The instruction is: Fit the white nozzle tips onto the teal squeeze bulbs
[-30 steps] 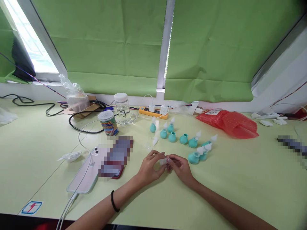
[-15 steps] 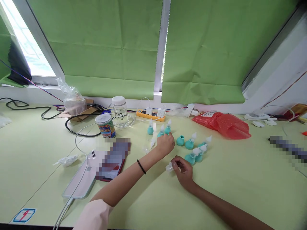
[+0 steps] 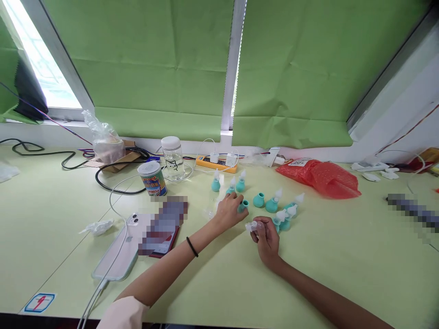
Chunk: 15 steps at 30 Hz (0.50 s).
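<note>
Bulb [image 3: 243, 206]: teal, open-necked, at the left fingertips; whether lifted or on the table [image 3: 325, 260], cannot tell.
Left hand [image 3: 229, 212]: fingers bent, nearly closed around the bulb's side.
Tip [image 3: 253, 226]: clear, lying sideways in the right hand's grasp.
Right hand [image 3: 268, 240]: thumb and fingers pinched shut on the tip.
Open bulb [image 3: 259, 200]: upright, right of the held one.
Capped bulbs [image 3: 272, 205]: on both sides, white-nozzled.
Farther out: can [image 3: 152, 179], jar [image 3: 172, 158], red bag [image 3: 322, 178].
</note>
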Available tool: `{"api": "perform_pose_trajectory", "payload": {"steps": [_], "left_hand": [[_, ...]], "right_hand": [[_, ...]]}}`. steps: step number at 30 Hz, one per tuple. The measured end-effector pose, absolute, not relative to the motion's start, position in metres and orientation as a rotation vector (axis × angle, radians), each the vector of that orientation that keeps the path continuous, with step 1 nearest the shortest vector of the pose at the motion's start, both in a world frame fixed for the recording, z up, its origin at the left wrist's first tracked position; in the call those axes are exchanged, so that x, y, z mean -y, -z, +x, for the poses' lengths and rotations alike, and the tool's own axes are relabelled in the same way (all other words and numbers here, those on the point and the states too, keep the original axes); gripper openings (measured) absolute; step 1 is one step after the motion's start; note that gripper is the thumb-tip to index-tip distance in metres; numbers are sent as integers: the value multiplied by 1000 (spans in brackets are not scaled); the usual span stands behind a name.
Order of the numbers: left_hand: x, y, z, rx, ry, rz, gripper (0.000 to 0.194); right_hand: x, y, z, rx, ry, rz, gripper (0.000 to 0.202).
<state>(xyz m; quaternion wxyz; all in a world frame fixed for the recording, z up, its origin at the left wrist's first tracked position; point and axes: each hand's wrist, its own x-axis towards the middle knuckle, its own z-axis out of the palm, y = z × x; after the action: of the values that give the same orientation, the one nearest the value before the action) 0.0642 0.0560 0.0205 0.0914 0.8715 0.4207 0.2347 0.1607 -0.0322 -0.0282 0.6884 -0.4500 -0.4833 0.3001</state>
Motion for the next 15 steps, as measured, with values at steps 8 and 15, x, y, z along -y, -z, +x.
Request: {"api": "perform_pose_trajectory", "payload": {"steps": [8,15], "left_hand": [[-22,-17,14,-855,-717,1986,13],[-7,-14,-4,-730,-649,1276,28]], "right_hand": [[33,23,160,1168,-750,-1041,20],[35,15,159,1293,-994,-1025,21]]}}
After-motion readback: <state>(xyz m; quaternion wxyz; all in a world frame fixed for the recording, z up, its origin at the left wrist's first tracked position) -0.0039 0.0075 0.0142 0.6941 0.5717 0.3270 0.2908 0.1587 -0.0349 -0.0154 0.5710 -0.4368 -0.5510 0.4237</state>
